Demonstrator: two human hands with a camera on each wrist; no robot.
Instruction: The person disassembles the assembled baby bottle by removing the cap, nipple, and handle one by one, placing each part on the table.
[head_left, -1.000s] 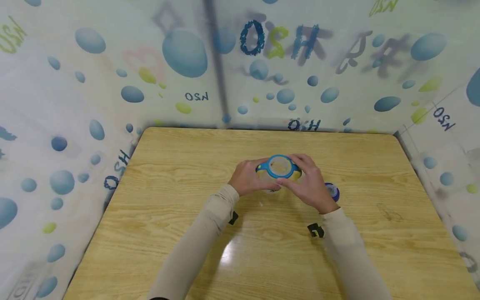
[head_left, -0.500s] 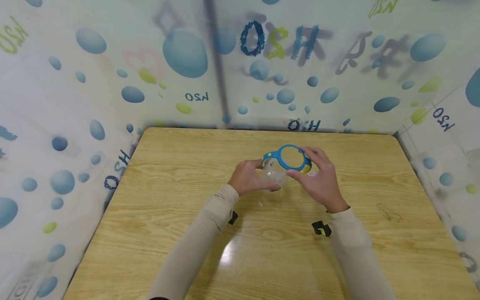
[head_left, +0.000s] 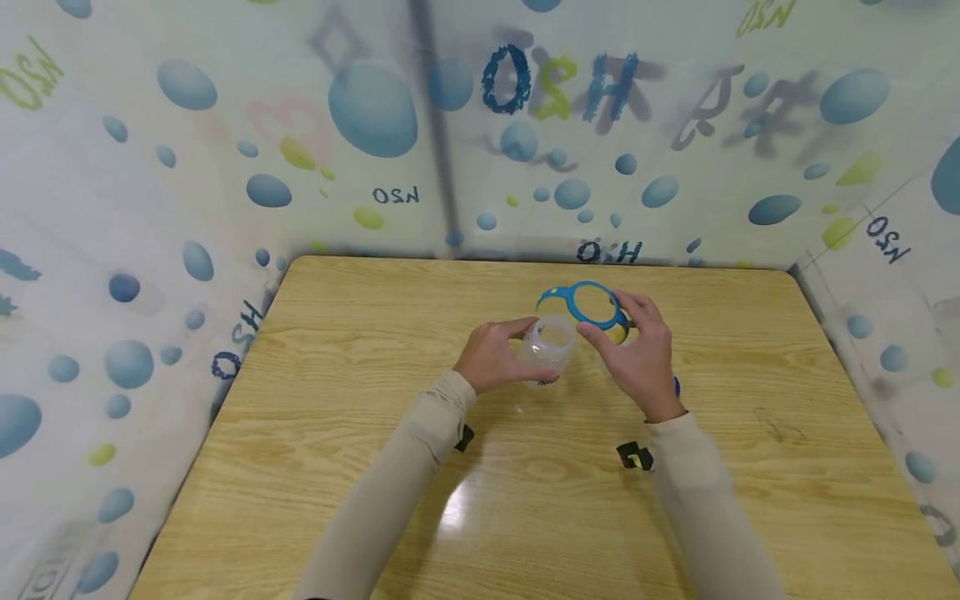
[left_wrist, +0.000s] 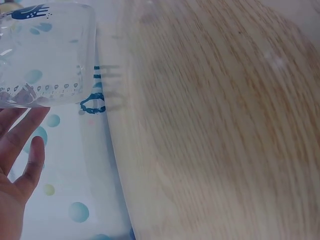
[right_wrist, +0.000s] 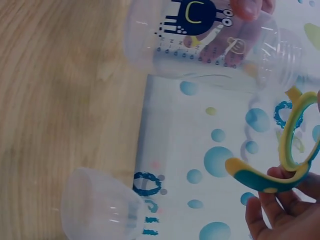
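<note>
A clear baby bottle (head_left: 551, 354), its mouth uncovered, is held by my left hand (head_left: 493, 357) with thumb and fingers around its side. Printed on its wall (right_wrist: 200, 47) are a dark blue animal and a scale. My right hand (head_left: 637, 354) pinches a blue and yellow bottle handle ring (head_left: 575, 307) by one side. This ring is apart from the bottle, a little beyond and to the right of its mouth. In the right wrist view, the ring's curved grip (right_wrist: 270, 182) points toward the bottle.
A translucent cap (right_wrist: 100, 210) stands on the wooden table (head_left: 337, 358) in the right wrist view. Part of a dark blue round thing (head_left: 677, 386) shows from behind my right wrist. Printed curtain walls (head_left: 480, 167) enclose the table's back and sides.
My right hand has lifted the handle ring off the bottle's top and moved it right and away, uncovering the mouth. The left hand and bottle have stayed nearly in place.
</note>
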